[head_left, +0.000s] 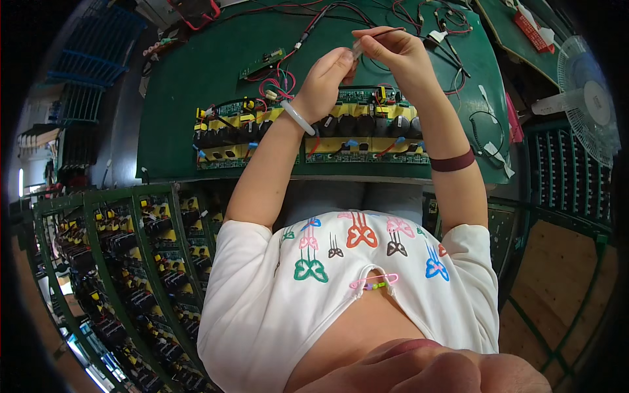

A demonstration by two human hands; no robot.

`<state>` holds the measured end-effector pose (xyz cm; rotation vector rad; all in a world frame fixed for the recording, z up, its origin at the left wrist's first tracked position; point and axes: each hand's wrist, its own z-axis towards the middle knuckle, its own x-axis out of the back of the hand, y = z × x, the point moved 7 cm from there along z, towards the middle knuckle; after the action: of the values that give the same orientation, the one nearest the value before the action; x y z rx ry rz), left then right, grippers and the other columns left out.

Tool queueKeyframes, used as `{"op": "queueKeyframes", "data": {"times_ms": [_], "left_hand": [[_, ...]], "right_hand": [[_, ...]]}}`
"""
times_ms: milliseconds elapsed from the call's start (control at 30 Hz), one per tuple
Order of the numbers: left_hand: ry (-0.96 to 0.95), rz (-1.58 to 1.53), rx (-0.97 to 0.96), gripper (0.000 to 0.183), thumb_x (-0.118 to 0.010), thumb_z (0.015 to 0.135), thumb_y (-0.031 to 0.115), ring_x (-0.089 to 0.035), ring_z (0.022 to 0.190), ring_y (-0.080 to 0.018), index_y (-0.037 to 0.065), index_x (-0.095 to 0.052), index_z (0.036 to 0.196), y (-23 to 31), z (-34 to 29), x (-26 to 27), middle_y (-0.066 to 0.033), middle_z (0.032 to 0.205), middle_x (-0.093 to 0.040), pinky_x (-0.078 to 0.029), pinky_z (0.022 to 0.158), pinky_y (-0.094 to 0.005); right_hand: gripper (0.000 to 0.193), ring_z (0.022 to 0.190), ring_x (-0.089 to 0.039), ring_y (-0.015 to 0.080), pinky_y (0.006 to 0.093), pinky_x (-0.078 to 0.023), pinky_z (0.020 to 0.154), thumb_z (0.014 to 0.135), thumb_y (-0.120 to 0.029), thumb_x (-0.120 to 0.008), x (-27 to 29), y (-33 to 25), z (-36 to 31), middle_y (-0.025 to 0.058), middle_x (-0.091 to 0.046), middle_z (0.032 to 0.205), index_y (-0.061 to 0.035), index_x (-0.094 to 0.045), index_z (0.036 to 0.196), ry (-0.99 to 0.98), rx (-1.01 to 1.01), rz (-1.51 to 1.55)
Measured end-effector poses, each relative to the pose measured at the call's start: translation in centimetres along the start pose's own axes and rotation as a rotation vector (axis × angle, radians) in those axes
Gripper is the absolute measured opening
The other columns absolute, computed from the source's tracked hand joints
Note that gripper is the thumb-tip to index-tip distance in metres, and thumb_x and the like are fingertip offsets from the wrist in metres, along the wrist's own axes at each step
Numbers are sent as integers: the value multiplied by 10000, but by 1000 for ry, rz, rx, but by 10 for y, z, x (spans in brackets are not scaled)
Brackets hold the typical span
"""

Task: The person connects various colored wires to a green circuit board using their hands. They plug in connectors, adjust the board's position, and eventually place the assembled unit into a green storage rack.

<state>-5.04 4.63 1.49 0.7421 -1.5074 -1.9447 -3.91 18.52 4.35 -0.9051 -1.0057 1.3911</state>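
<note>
Head view: left hand point(329, 75) and right hand point(398, 56) both pinched a small pale piece point(358, 48), equally near it, its long axis too small to read, beyond circuit boards point(359, 145) lining the near edge of the table point(170, 134), toward the far edge.

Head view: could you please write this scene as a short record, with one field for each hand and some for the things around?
Left hand: fingers closed on a small pale piece
Right hand: beside the left, at the same piece; exact grip unclear
Surface: green table
On table, near side: circuit boards with yellow and black parts
Beyond them: small green board, red and black wires
Far right: fan
</note>
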Motion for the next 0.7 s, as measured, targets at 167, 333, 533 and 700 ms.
{"op": "queueKeyframes", "data": {"times_ms": [167, 333, 533, 700], "left_hand": [[126, 152, -2, 333, -404, 1081, 313, -444, 759, -106, 29, -544, 979, 5, 5, 12, 13, 815, -459, -396, 736, -261], [401, 155, 172, 504, -528, 1042, 273, -606, 896, -173, 0, -371, 1434, -3, 13, 73, -87, 1083, -579, -511, 862, -330], [372, 1069, -74, 724, -696, 922, 269, -515, 1231, -321, 102, -320, 1517, 22, -2, 70, -184, 1479, -301, -457, 1028, -408], [320, 829, -126, 584, -669, 928, 165, -477, 1283, -282, 97, -418, 1452, 53, -42, 40, -132, 1493, -302, -443, 1047, -410]], "right_hand": [[375, 951, -681, 120, 255, -522, 854, 992, -378, -621, 4, 3, -2, 53, -734, 1038, -46, -725, 1129, 42, -123, 16], [454, 876, -686, 126, 251, -525, 796, 1002, -474, -550, 98, 15, 7, 59, -722, 908, -71, -728, 1111, 184, -325, -222], [390, 1082, -662, 351, 461, -519, 902, 922, -443, -607, 218, 83, 17, 128, -715, 1115, -241, -649, 1253, 361, -383, -1187], [394, 1176, -603, 361, 520, -495, 926, 933, -494, -583, 180, 91, 26, 123, -665, 1220, -362, -569, 1303, 110, -466, -1469]]}}
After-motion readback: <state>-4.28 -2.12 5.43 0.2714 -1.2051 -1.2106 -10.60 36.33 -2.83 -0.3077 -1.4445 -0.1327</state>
